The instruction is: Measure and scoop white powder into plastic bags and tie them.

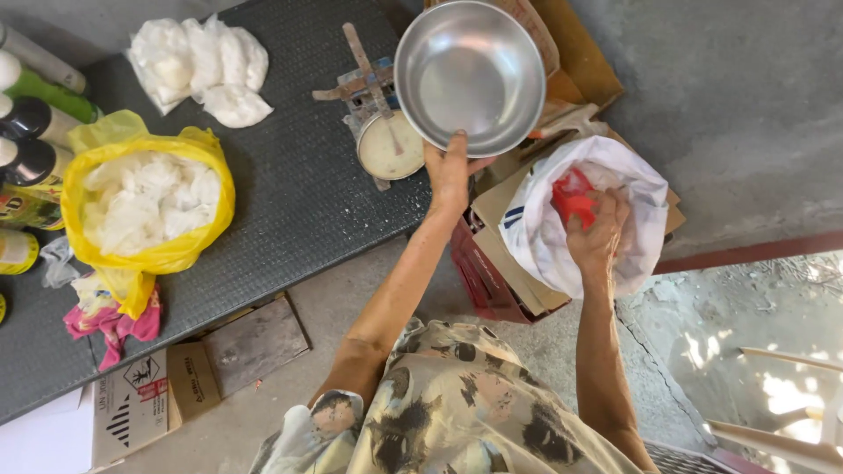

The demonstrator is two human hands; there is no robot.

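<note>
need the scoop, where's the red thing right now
In the head view, the red scoop is right of centre, gripped by the right hand inside the white plastic bag.

Both arms are bare and reach forward from the short patterned sleeves at the bottom of the view. The left arm stretches up and away from the body, nearly straight at the elbow, toward the near edge of the tabletop. The left hand (450, 171) is raised with its back toward the camera, fingers spread upward and thumb out to the right, pinching something thin between thumb and fingers. The right arm runs almost straight up the view, forearm upright and wrist bent slightly inward. The right hand (599, 230) is curled into a loose fist, knuckles toward the camera, fingers closed round something red.
</note>
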